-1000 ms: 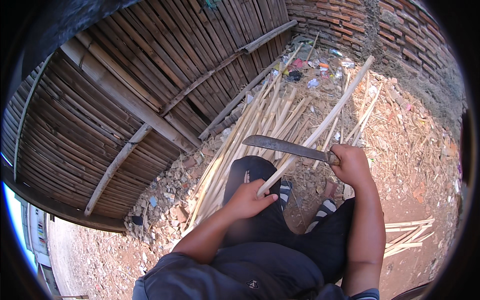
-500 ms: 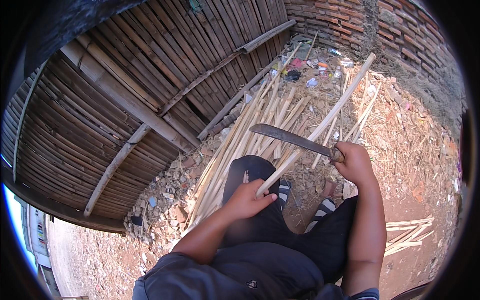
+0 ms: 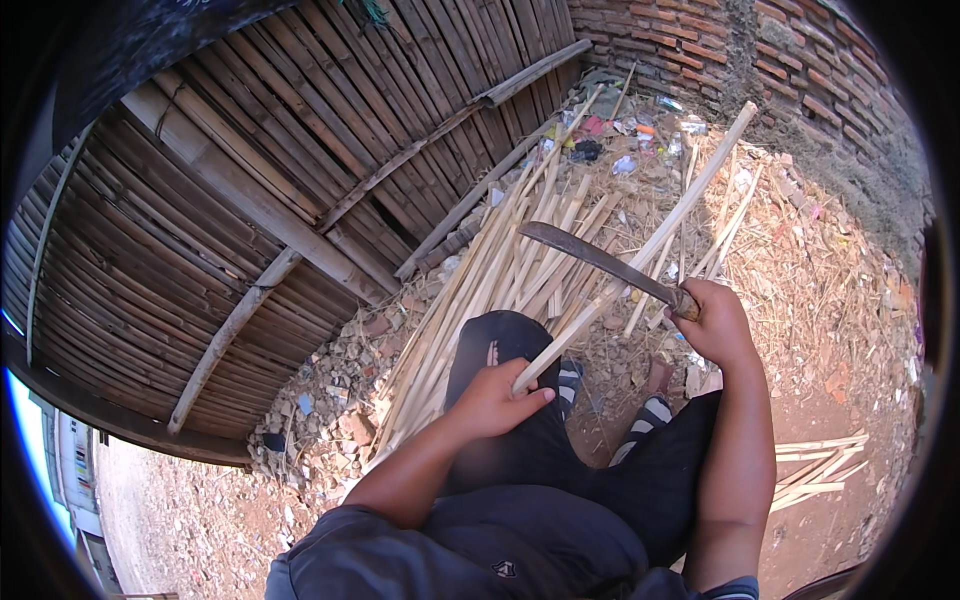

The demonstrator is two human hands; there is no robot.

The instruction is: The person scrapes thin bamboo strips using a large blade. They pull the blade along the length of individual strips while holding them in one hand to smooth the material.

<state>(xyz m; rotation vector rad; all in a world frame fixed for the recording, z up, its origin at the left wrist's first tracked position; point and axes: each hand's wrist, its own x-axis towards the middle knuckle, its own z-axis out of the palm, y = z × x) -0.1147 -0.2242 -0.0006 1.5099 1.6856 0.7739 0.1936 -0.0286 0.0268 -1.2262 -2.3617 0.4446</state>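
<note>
My left hand (image 3: 503, 400) is closed round the near end of a long pale bamboo strip (image 3: 668, 230), close to my left knee. The strip slants away up and to the right. In my right hand (image 3: 712, 322) is the wooden handle of a machete (image 3: 602, 262). Its dark, curved blade lies across the strip at about mid-length and points left; whether the edge touches the wood I cannot tell. Beyond my left knee, a heap of split bamboo strips (image 3: 510, 250) lies on the ground.
A bamboo-slat wall (image 3: 330, 130) leans along the left, with stone rubble (image 3: 340, 390) at its foot. At the back stands a brick wall (image 3: 680, 35), with scattered litter (image 3: 625, 150) before it. More cut strips (image 3: 820, 468) lie at the right.
The machete has shifted slightly right and farther along the strip, its blade tilting more. The strip's far end has risen a little. My left hand stays in place.
</note>
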